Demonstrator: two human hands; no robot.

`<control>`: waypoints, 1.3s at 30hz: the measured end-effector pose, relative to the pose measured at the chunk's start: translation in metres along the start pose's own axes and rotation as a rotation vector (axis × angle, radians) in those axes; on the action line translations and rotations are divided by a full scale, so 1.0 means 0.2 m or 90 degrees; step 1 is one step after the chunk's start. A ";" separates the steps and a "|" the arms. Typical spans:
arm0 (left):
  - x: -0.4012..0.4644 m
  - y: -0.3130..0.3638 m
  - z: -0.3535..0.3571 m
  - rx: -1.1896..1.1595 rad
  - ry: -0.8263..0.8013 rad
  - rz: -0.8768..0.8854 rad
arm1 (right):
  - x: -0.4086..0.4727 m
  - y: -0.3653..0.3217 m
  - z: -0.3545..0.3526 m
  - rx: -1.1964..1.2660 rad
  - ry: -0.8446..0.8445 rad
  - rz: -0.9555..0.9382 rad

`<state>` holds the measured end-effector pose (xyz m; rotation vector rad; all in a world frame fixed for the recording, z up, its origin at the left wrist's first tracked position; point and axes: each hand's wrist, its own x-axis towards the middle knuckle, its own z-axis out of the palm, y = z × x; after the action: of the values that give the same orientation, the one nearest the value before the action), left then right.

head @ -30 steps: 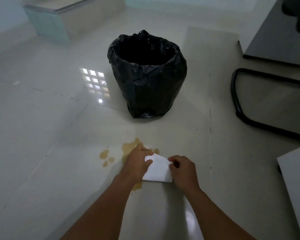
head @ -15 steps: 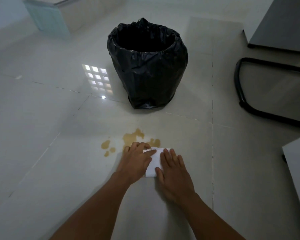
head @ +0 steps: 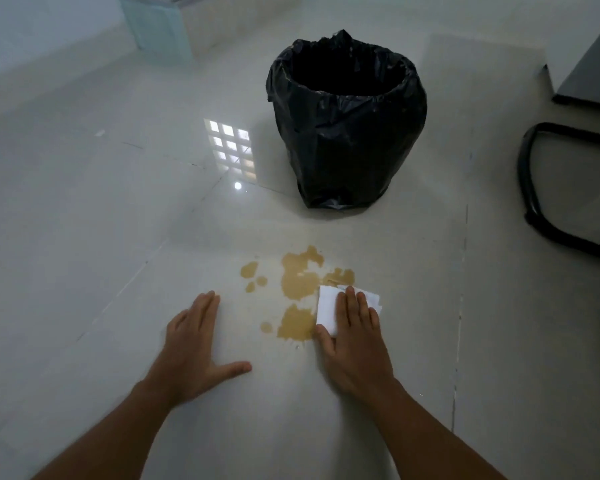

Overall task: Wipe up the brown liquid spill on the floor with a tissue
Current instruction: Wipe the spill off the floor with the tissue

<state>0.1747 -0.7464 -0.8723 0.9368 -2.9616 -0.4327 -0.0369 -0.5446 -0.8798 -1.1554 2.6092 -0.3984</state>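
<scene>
A brown liquid spill [head: 297,278] lies on the pale tiled floor in several patches, with small drops to its left. A folded white tissue [head: 328,308] lies flat at the spill's right edge. My right hand [head: 355,337] presses down on the tissue with flat fingers, covering its right half. My left hand [head: 194,344] rests flat on the bare floor to the left of the spill, fingers apart, holding nothing.
A bin lined with a black bag [head: 347,123] stands just beyond the spill. A black tubular chair base [head: 534,216] and a grey furniture panel [head: 593,81] are at the right. A glass block [head: 160,32] is at the far left.
My left hand has let go of the tissue and moved left onto the bare floor. My right hand alone now presses the tissue at the spill's right edge, and more spill shows.
</scene>
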 end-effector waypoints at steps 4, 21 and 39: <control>-0.05 -0.02 0.04 0.045 0.009 0.001 | 0.00 -0.01 -0.01 -0.004 -0.023 0.005; -0.03 -0.04 0.07 0.061 0.010 0.007 | 0.00 -0.13 0.03 -0.021 -0.037 0.091; -0.04 -0.04 0.07 0.043 0.044 0.002 | -0.09 -0.15 0.07 -0.103 -0.042 -0.014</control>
<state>0.1840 -0.7456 -0.8871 0.9321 -2.9314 -0.2962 0.0009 -0.5521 -0.8808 -1.2257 2.6133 -0.1525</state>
